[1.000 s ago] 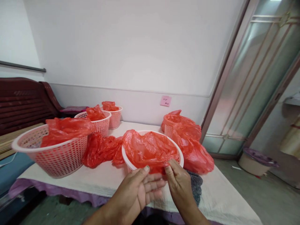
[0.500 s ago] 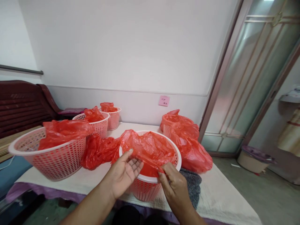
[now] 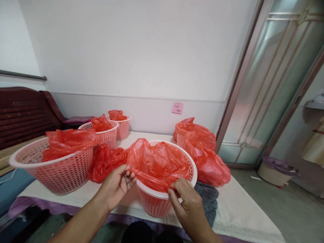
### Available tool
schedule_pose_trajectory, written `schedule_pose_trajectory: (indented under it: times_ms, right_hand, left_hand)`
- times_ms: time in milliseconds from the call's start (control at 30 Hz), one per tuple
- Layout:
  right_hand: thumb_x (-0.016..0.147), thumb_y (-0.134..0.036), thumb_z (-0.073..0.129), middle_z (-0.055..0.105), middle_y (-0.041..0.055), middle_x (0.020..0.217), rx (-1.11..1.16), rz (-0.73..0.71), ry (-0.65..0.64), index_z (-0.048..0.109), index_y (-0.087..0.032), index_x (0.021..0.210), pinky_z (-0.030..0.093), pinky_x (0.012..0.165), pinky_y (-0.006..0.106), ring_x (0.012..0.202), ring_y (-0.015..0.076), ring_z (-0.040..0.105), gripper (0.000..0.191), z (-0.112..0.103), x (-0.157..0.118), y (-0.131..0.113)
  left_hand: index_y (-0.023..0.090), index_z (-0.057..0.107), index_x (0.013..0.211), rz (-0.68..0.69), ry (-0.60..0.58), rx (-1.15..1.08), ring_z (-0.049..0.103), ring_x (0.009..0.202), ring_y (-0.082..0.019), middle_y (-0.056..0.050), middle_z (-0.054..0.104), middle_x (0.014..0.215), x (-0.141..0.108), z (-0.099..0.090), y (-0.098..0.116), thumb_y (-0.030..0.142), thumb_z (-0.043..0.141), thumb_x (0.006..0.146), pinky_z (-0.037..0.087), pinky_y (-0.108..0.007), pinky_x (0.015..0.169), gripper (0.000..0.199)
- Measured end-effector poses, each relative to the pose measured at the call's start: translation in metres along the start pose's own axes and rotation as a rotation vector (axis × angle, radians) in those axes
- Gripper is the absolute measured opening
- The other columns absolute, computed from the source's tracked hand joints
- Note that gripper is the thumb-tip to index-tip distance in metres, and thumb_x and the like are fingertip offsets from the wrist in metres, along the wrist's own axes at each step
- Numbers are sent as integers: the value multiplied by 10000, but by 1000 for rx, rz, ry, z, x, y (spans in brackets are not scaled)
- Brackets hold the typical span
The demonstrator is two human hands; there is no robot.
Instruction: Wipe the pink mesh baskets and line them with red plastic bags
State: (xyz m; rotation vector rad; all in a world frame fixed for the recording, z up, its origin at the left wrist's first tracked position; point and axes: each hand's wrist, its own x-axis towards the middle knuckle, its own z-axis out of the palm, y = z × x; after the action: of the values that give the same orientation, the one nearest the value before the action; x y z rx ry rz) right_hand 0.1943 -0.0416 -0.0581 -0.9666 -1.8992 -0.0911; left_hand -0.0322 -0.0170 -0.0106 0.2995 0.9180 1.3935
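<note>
In front of me stands a pink plastic basket [image 3: 155, 204] with a pale rim and latticed sides. A thin red plastic bag [image 3: 159, 162] lies spread inside it, its near edge close to the front rim. My left hand [image 3: 117, 185] pinches that bag's edge at the basket's left, thumb and forefinger together. At the front right of the rim, my right hand [image 3: 187, 199] grips the other end of the same edge between thumb and curled fingers. The bag's edge is stretched between both hands. The bottom of the basket is hidden by the bag.
On the left stand a large basket [image 3: 58, 175], a middle one [image 3: 107, 138] and a small one [image 3: 123, 128], each with red plastic in it. A crumpled red bag [image 3: 107, 162] lies beside them. Red-bagged goods [image 3: 206, 158] and a dark grey cloth [image 3: 209, 202] lie right.
My left hand has moved left and slightly down, from open fingers to a pinch on the bag's edge. The bag's near edge has come down towards the front rim. My right hand has shifted slightly.
</note>
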Motion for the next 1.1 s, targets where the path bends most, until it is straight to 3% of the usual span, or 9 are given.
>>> schedule_pose_trajectory:
  times_ms: [167,400,533,633,767,967,1100]
  right_hand:
    - [914,-128,495,471,-11,711,-30,-25,-13,463,-201,736,334,645,280,687,139,443,195,2,-2,1]
    - [911,-117,498,491,4,748,-72,-87,-22,478,-201,797,358,673,301,721,156,452,143,0,-8,0]
    - [908,-127,512,512,18,761,-85,-120,-31,501,-197,819,377,665,312,724,164,459,113,-1,-10,-4]
    - [904,-132,522,529,25,764,-90,-133,-38,522,-195,834,402,663,322,721,169,477,94,-2,-11,-8]
    - [886,-129,538,565,57,843,-104,-161,3,558,-177,956,464,735,361,798,189,529,87,-4,-17,-8]
    - [818,-90,584,597,113,1002,-221,-253,79,579,-167,1091,471,863,457,991,257,562,284,-20,-32,0]
    - [837,-70,546,580,122,1040,-214,-182,63,582,-168,1090,483,856,438,1042,257,534,274,-27,-35,3]
  left_hand:
    - [129,515,650,-41,25,31,588,517,-103,-29,571,588,8,-14,3,40,479,831,549,-225,561,205]
    - [127,532,695,-131,-2,114,590,514,-125,-49,577,602,9,-24,6,170,467,877,525,-231,509,199]
    - [138,606,857,-46,-43,182,634,599,-140,-67,659,771,12,-26,6,337,561,893,555,-252,545,207]
    - [148,633,908,55,-85,253,653,648,-139,-68,689,881,16,-24,6,205,669,823,561,-237,554,108]
    - [94,631,814,131,-117,277,653,651,-137,-90,685,819,19,-24,1,23,632,784,569,-230,602,77]
    - [100,631,857,183,-108,176,656,684,-123,-80,681,824,24,-33,-5,-11,541,831,584,-234,668,146]
    - [102,634,889,164,-112,164,669,735,-132,-92,690,872,22,-31,-7,-8,529,842,588,-243,710,158]
